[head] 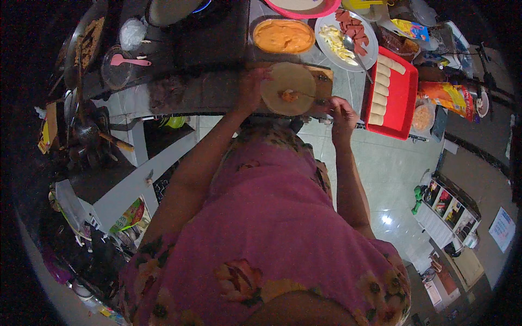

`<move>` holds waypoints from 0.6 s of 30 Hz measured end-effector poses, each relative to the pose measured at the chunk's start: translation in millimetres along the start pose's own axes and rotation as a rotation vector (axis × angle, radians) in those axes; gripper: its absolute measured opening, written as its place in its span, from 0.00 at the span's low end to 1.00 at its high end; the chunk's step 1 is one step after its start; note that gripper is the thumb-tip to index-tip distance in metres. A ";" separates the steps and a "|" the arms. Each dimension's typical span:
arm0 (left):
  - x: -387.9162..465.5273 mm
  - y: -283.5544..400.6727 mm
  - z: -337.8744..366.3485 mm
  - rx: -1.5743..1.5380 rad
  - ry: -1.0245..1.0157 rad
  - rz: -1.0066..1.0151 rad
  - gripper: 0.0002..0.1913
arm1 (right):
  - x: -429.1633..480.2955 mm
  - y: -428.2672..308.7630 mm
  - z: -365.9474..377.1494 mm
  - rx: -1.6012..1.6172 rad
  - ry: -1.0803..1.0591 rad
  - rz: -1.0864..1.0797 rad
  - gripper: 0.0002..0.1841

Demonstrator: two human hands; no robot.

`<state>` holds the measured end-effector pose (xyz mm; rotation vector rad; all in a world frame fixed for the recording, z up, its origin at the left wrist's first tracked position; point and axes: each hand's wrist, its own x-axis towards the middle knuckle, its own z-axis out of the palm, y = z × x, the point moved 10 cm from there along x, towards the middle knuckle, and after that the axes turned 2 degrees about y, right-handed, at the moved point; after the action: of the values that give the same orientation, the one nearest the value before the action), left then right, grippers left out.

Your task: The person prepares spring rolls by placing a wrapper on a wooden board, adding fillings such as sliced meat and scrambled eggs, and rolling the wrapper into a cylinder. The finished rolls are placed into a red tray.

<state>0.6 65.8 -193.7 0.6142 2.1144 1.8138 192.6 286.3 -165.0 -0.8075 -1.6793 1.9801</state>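
A thin round wrapper (287,77) lies over a wooden board (325,79) at the counter's edge, with a small orange heap of filling (288,95) on it. My left hand (259,81) touches the wrapper's left edge. My right hand (342,111) is closed on the handle of a thin utensil, whose far end reaches the filling. Beyond the board stands an oval tub of orange spread (283,36). A plate (322,20) holds chopped egg, reddish meat slices and a metal spoon (354,49). Several pale rolls (381,89) lie in a red tray (401,110) at right.
A pink-rimmed basin (304,15) stands at the back. On the left are a lid with a pink spatula (129,61), a plastic bag (132,34) and a pan of brown food (89,45). A lit burner (202,6) shows blue flame. A container of shredded food (422,116) sits right of the tray.
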 end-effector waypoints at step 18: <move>-5.8 59.5 51.8 0.731 -0.330 0.374 0.16 | -1.3 -18.6 -16.9 -0.279 0.085 -0.234 0.09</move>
<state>38.4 114.6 -144.1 1.4441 2.4970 0.9137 203.9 301.3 -148.3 -0.7379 -1.9285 1.5572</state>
